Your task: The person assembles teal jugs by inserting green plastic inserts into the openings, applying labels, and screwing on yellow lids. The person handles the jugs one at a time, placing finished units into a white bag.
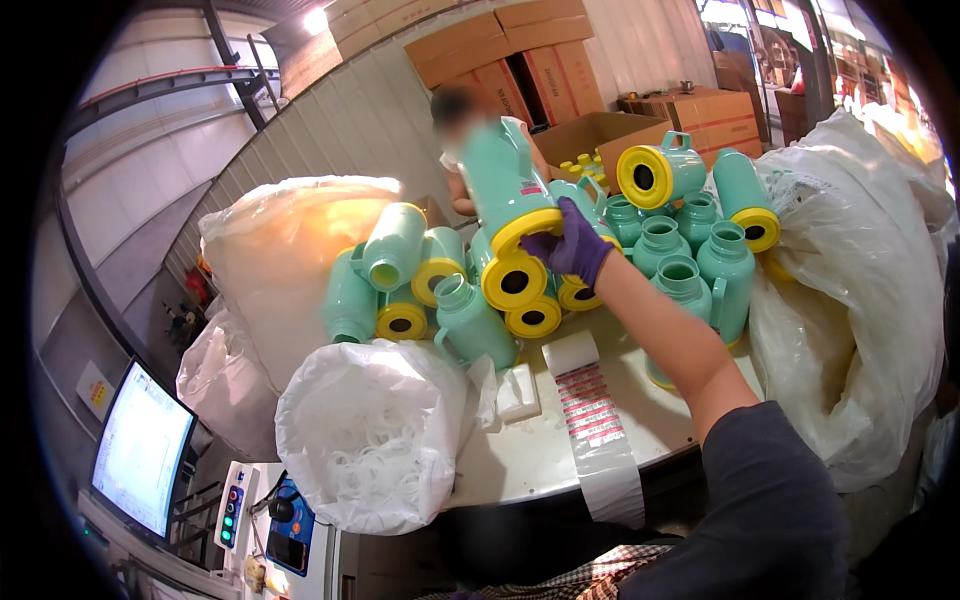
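My right hand (578, 247), in a purple glove, reaches far over the table. Its fingers are closed round the yellow base of a mint-green vacuum flask body (503, 182), which leans with its base toward me. More flask bodies crowd the table around it. One open-necked flask (470, 322) tilts just nearer me, and another flask (392, 247) lies on top of the left pile. Right of my forearm several flasks (660, 243) stand upright with open necks, and one flask (660, 172) lies across them, base toward me. My left hand is not visible.
A roll of red-printed labels (592, 405) hangs over the white table's (510, 465) front edge. At left stands a white bag (300, 420) of clear rings. Large plastic sacks (850, 300) flank the table. Across it is another person (457, 190), near cartons (610, 130). A monitor (143, 450) is lower left.
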Tool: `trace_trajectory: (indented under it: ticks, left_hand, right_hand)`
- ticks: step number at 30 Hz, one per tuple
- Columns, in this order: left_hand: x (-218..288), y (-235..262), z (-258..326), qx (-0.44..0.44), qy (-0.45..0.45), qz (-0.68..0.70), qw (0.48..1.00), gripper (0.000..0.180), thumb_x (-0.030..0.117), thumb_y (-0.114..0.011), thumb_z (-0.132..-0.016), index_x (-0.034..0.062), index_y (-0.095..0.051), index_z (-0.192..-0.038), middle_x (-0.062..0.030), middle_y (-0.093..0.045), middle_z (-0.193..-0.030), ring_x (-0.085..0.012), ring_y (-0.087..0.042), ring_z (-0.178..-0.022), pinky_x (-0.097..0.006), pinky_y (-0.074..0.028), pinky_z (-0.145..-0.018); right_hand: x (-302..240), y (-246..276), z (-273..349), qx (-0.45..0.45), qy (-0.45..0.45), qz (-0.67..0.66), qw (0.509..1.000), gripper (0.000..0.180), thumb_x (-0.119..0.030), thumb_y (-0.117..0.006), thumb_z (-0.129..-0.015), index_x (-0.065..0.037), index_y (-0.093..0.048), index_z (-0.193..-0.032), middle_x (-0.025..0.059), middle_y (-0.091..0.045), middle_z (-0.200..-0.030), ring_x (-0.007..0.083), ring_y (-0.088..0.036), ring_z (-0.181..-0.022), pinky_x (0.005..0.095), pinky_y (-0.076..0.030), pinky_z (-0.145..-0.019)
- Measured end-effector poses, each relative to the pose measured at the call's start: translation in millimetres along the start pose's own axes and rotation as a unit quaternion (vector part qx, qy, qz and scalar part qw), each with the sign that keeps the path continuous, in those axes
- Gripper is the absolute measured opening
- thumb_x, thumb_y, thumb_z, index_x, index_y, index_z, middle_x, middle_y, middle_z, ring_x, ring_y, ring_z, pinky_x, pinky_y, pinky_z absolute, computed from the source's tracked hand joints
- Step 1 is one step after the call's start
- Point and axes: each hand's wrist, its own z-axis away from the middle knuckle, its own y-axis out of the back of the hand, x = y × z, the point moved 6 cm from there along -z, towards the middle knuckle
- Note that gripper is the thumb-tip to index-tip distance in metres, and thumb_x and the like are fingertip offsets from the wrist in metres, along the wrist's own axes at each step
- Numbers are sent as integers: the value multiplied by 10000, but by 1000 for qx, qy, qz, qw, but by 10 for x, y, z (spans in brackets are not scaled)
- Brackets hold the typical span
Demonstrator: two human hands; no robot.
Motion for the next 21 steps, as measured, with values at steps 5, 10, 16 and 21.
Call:
trace_trajectory:
  ticks: [5, 10, 16, 21]
  left_hand:
    - [-126, 13, -156, -18, -61, -25, 998, 337, 197, -459, -1065, 42, -488, -1363, -99, -659, -1051, -202, -628, -914, -366, -531, -765]
    - [-380, 408, -370, -42, -60, -16, 997, 372, 275, -530, -1034, 37, -525, -1320, -132, -646, -1077, -249, -624, -954, -389, -522, -805]
    - [-391, 315, -410, -28, -10, 171, 985, 374, 177, -476, -1042, 86, -481, -1405, -64, -582, -1032, -157, -529, -852, -317, -458, -751]
    - [-418, 353, -392, -58, 59, 328, 941, 341, 136, -415, -1046, 81, -510, -1369, -84, -558, -1087, -197, -497, -909, -369, -420, -790]
  right_hand:
    - [-218, 191, 16, 5, 127, -20, 992, 374, -300, -604, -968, -45, -499, -1220, 141, -496, -1095, 303, -593, -981, 439, -574, -893]
    - [444, 185, 900, -16, 274, 166, 947, 315, -195, -575, -996, -43, -478, -1255, 53, -583, -948, 187, -616, -827, 332, -546, -822]
    - [3013, 1047, 2609, -191, -155, 275, 930, 258, -241, -610, -1022, -67, -603, -1212, 0, -612, -942, 64, -586, -871, 253, -497, -804]
    - [4162, 1549, 3473, -366, -370, 318, 793, 282, -323, -614, -1022, -41, -611, -1038, 9, -614, -913, 91, -597, -843, 268, -512, -792]
